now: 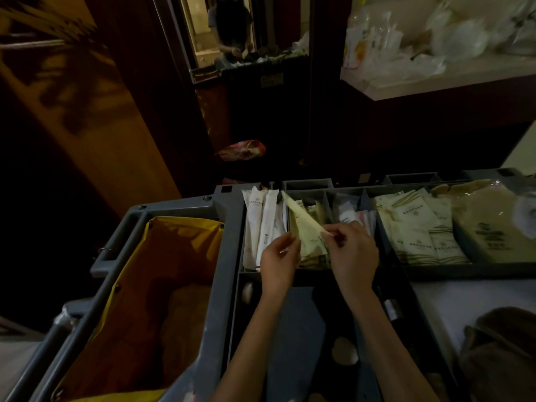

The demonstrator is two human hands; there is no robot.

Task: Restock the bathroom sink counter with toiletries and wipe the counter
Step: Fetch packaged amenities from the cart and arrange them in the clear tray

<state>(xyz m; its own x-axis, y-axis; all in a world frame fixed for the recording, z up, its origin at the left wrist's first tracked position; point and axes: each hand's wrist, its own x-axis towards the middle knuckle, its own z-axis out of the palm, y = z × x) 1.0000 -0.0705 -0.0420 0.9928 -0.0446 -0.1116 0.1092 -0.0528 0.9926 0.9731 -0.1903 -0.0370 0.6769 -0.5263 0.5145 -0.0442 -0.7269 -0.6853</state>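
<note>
The cart (226, 250) is grey. At its left hangs a yellow bag (185, 230); its far compartments hold white sachets (261, 216), a pale yellow packet (303, 220) and cream packets (417, 227) with wavy stripes. Beyond the cart lies a red-and-white sack (242, 149).

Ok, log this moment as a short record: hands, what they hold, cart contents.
surface: grey plastic cart tray with compartments
left hand: fingers among flat cream packets, grip unclear
right hand: pinches long narrow cream sachet, tilted upward
leftmost compartment: long white paper sleeves
right compartments: cream printed square packets
beside tray, left: yellow fabric bag
</note>
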